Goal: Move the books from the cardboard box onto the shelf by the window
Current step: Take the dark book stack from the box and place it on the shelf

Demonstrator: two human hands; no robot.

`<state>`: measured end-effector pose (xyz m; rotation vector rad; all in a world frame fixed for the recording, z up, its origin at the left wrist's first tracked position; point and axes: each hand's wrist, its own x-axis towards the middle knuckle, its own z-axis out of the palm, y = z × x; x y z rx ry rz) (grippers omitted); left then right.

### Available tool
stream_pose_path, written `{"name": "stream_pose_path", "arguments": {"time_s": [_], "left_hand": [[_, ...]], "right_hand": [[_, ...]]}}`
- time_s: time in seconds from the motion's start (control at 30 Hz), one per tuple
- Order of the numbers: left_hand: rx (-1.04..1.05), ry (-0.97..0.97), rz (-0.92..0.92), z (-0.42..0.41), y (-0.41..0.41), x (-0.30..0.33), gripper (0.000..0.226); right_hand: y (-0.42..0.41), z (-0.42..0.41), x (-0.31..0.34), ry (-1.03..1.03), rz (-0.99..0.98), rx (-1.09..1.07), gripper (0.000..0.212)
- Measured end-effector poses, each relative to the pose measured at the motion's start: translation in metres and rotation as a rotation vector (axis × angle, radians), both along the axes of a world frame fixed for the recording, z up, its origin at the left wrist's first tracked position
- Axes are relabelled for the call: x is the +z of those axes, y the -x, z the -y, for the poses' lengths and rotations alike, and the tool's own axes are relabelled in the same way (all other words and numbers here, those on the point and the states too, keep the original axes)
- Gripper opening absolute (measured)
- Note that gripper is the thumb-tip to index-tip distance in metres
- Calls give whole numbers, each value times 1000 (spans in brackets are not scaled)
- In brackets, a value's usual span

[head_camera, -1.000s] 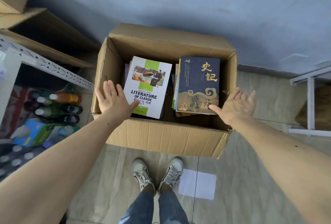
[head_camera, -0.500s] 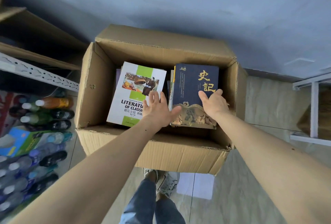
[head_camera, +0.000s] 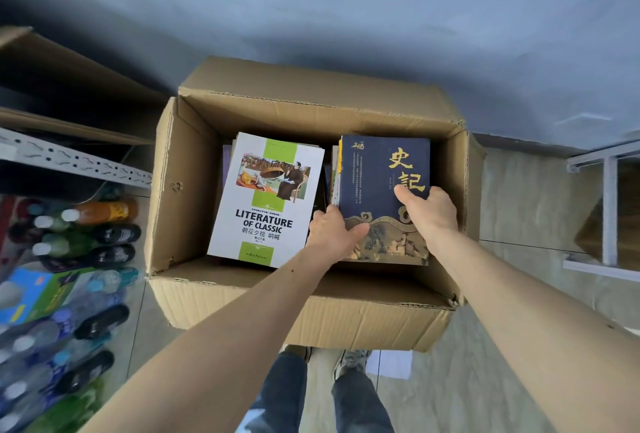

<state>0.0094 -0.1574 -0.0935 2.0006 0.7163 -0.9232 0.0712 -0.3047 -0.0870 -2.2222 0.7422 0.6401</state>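
Both hands are down in the cardboard box (head_camera: pixel 180 190), and each has a grip on the dark blue book (head_camera: pixel 377 183) that tops the right-hand pile. My left hand (head_camera: pixel 330 235) holds its near left edge, thumb laid over the cover and fingers tucked down the side out of sight. My right hand (head_camera: pixel 429 214) clasps the right edge, thumb pressing the cover just below the gold characters.

That book lies flat on a stack of other books (head_camera: pixel 333 173), whose edges show at its left. Beside it, on the left pile, sits the white and green book (head_camera: pixel 266 204), untouched and slightly askew. The shelf by the window is not in sight from here.

I judge the lift is about to begin. The trouble I foresee: my left fingers may have slipped under more than one book, so an extra one rides up and drops back. The right wall of the box stands close to my right knuckles, so a crooked lift could snag the cover there. My left wrist is also near the white and green book and could knock it further askew.
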Motion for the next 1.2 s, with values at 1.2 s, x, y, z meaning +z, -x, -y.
{"name": "stream_pose_path", "arguments": {"time_s": [1.2], "left_hand": [[1055, 516, 628, -124, 219, 399, 69]], "right_hand": [[51, -174, 396, -584, -119, 1013, 114]]}}
